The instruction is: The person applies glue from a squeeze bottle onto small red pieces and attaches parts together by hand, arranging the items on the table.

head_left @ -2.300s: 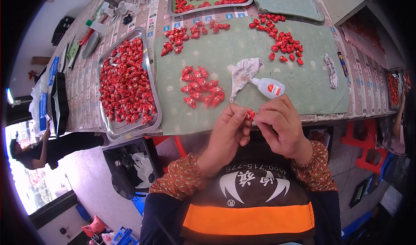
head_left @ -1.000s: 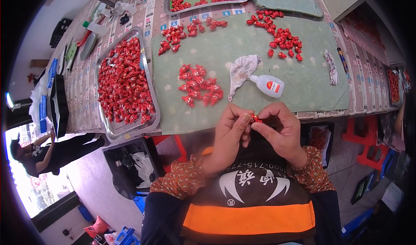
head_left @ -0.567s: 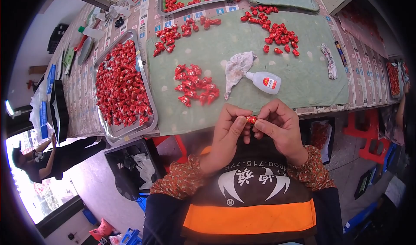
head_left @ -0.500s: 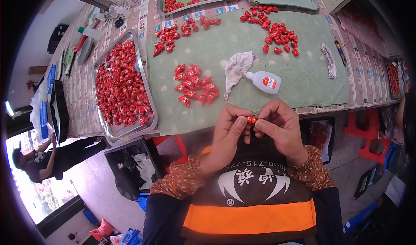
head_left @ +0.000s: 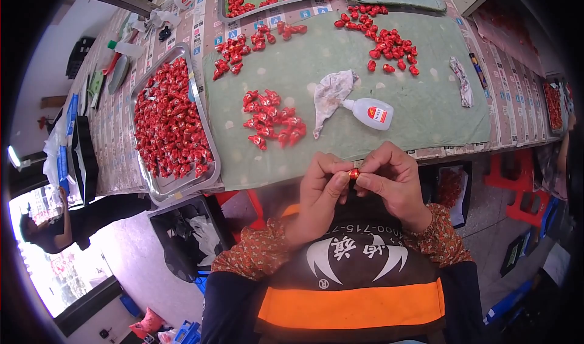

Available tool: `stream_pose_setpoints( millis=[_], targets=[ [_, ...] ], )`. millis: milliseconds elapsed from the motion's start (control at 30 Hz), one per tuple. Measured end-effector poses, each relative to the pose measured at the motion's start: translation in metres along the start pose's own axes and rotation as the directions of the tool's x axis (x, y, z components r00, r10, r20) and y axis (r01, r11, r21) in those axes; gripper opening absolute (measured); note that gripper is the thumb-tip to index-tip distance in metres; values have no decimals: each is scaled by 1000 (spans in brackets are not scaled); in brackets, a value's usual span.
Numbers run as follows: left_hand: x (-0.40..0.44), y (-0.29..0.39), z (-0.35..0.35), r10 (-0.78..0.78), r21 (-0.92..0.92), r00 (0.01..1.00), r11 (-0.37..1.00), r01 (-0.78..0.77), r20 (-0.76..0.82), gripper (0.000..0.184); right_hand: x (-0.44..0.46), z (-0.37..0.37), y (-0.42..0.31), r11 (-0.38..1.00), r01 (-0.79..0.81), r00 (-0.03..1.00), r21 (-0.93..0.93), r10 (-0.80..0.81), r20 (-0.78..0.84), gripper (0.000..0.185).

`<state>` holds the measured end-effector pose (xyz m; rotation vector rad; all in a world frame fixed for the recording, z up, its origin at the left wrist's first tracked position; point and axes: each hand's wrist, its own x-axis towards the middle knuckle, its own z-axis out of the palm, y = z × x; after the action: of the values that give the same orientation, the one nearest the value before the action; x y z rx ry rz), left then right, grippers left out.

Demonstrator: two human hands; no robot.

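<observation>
Between the fingertips of both hands is a small shiny red piece with gold markings, held just off the table's front edge. My left hand pinches one side of it with thumb and forefinger. On the other side, my right hand pinches it the same way; the fingers cover much of it. Beyond the hands, a small white glue-type bottle with a red label lies on its side, its nozzle by a stained white cloth. A cluster of red figure-like pieces lies to the left on the green mat.
A metal tray heaped with red pieces stands at the left, and another tray is at the back. Rounded red pieces lie back right. A crumpled cloth rests at the right. Below left is a black crate; a person stands beyond.
The small red piece has been turned slightly between my fingertips, and both hands stay nearly in place. At the left, the other person has shifted posture.
</observation>
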<state>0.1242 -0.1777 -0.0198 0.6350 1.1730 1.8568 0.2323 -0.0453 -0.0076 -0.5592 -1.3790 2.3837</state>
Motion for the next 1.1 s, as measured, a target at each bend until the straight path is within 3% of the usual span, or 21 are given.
stream_pose_setpoints(
  millis=[133, 1100],
  targets=[
    [0, -1, 4, 17, -14, 1000, 1000, -17, 7, 14, -1, -1, 6, 988, -33, 999, 150, 31, 16, 15],
    [-3, -11, 6, 15, -16, 1000, 1000, -15, 3, 11, -3, 1, 13, 983, 0, 1000, 183, 1, -6, 14]
  ],
)
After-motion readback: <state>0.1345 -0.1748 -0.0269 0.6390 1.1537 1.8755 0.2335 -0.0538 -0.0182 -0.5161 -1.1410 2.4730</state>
